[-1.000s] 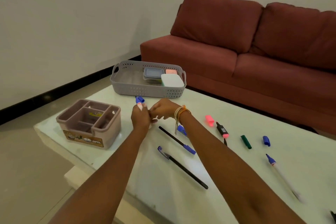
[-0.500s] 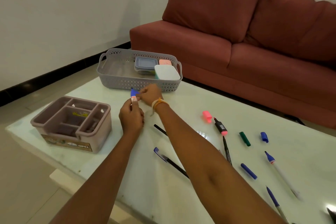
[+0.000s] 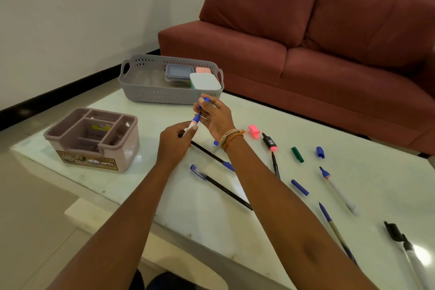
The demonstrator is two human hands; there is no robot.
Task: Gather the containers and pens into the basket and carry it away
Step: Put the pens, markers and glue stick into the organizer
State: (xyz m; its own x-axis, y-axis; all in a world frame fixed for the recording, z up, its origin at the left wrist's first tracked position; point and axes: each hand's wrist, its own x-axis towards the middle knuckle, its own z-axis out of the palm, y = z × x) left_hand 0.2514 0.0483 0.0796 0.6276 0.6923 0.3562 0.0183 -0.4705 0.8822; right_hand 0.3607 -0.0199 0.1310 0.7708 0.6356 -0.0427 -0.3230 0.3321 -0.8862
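My left hand (image 3: pixel 175 142) grips a white pen with a blue tip (image 3: pixel 193 122), tip pointing up. Just above it, my right hand (image 3: pixel 215 116) pinches a blue pen cap (image 3: pixel 204 102), held apart from the tip. Behind my hands stands the grey perforated basket (image 3: pixel 150 93), holding a blue-lidded container (image 3: pixel 178 72), a pink one (image 3: pixel 203 70) and a white one (image 3: pixel 205 81). Several pens and loose caps lie on the white table (image 3: pixel 376 172): two black pens (image 3: pixel 223 187), a pink highlighter (image 3: pixel 269 141) with its pink cap (image 3: pixel 254 130), a green cap (image 3: pixel 297 154), blue caps (image 3: pixel 320 152).
A mauve compartment caddy (image 3: pixel 94 139) stands at the table's left edge. A dark red sofa (image 3: pixel 329 49) runs along behind the table. More pens (image 3: pixel 339 190) lie near the right edge, and a black marker (image 3: pixel 397 233) at the lower right corner.
My right hand has pulled the blue cap off the pen and lifted it above the tip. The view has swung slightly, so the basket and caddy sit differently in frame.
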